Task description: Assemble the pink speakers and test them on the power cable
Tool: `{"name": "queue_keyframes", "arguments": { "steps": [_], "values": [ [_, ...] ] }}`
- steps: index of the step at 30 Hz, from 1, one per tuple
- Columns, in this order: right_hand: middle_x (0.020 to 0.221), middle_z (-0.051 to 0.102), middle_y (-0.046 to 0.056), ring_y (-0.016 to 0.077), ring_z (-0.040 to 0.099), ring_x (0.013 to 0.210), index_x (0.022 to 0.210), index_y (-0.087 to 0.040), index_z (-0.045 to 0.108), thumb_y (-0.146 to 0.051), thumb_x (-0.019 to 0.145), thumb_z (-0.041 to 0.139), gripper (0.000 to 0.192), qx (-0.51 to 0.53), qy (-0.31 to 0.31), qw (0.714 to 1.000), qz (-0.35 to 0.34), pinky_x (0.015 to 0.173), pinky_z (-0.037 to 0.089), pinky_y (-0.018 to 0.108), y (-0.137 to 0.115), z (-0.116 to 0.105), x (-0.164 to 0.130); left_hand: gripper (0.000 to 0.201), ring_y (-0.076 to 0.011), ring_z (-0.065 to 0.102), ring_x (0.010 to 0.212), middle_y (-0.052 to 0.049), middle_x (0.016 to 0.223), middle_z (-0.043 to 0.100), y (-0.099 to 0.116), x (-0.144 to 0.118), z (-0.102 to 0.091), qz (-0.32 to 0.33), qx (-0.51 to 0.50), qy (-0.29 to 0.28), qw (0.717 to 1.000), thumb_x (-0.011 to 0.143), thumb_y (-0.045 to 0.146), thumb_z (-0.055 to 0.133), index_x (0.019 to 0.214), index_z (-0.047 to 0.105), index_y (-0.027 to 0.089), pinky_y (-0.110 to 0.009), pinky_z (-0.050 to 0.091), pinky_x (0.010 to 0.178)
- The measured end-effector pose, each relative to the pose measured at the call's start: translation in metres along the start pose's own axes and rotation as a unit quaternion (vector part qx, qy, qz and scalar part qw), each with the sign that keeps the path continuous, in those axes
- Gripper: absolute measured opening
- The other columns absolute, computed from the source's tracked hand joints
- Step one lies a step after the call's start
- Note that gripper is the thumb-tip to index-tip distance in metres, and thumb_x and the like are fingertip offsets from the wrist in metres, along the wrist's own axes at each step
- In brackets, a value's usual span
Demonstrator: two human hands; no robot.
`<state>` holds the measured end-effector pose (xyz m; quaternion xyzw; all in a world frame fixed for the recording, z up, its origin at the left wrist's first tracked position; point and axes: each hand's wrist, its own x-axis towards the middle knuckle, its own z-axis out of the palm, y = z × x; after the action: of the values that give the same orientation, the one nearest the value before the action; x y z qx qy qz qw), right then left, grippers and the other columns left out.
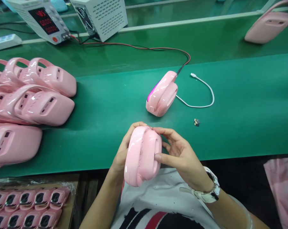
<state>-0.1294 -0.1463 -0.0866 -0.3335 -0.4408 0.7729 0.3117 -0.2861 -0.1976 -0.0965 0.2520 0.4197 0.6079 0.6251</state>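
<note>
Pwr supply (45, 21) w/ red digits, back L of green desk (249, 105); vented box (107, 19) near it. Pwr strip (5, 42) far L. Pink gadgets (52, 106) w/ handles in rows, L side. Pink cloth (283, 187) btm R.

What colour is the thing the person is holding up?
The held device is light pink, as the head view shows best.
</note>
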Motion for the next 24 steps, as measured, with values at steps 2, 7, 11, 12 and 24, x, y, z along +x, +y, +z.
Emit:
{"name": "queue_keyframes", "arguments": {
  "steps": [2,7,11,12,24],
  "values": [
    [0.127,0.059,0.005,0.0232,0.056,0.112,0.106,-0.026,0.063,-0.020,0.063,0.084,0.049,-0.003,-0.001,1.000,0.005,0.096,0.049,0.037,-0.001,0.000,0.000,0.058,-0.0188,0.055,0.080,-0.004,0.103,0.056,-0.001,0.000,0.000,0.007,-0.004,-0.002,1.000,0.056,0.041,0.082,0.103,0.054,0.023,-0.025,0.045,0.064],
    [0.123,0.058,0.005,0.0212,0.056,0.112,0.108,-0.025,0.060,-0.019,0.063,0.084,0.052,0.008,-0.033,0.999,0.022,0.093,0.050,0.033,-0.002,-0.005,0.006,0.055,-0.0214,0.052,0.094,-0.004,0.105,0.055,-0.003,0.000,-0.003,0.059,0.054,-0.016,0.997,0.061,0.043,0.079,0.106,0.056,0.023,-0.027,0.045,0.078],
    [0.120,0.058,0.005,0.0200,0.055,0.113,0.109,-0.025,0.060,-0.019,0.061,0.086,0.055,-0.019,-0.067,0.997,0.018,0.093,0.050,0.032,-0.004,-0.014,0.016,0.051,-0.0184,0.051,0.088,-0.003,0.105,0.054,-0.002,0.000,-0.004,0.062,0.061,-0.036,0.996,0.065,0.041,0.076,0.107,0.054,0.024,-0.025,0.044,0.073],
    [0.121,0.058,0.005,0.0204,0.054,0.114,0.110,-0.025,0.060,-0.019,0.061,0.086,0.055,-0.026,-0.082,0.996,0.012,0.094,0.049,0.032,-0.005,-0.016,0.017,0.050,-0.0174,0.050,0.086,-0.002,0.105,0.053,-0.002,0.000,-0.004,0.061,0.065,-0.037,0.995,0.065,0.041,0.075,0.107,0.054,0.024,-0.024,0.044,0.072],
    [0.099,0.062,0.006,0.0225,0.060,0.094,0.072,-0.022,0.070,-0.032,0.076,0.069,0.011,-0.245,0.021,0.969,-0.028,0.090,0.046,0.040,-0.013,-0.008,-0.019,0.047,-0.0184,0.053,0.093,-0.001,0.111,0.054,-0.006,-0.018,0.005,0.162,0.247,0.062,0.954,0.070,0.029,0.073,0.112,0.053,0.027,-0.025,0.043,0.080]
  ]
}}
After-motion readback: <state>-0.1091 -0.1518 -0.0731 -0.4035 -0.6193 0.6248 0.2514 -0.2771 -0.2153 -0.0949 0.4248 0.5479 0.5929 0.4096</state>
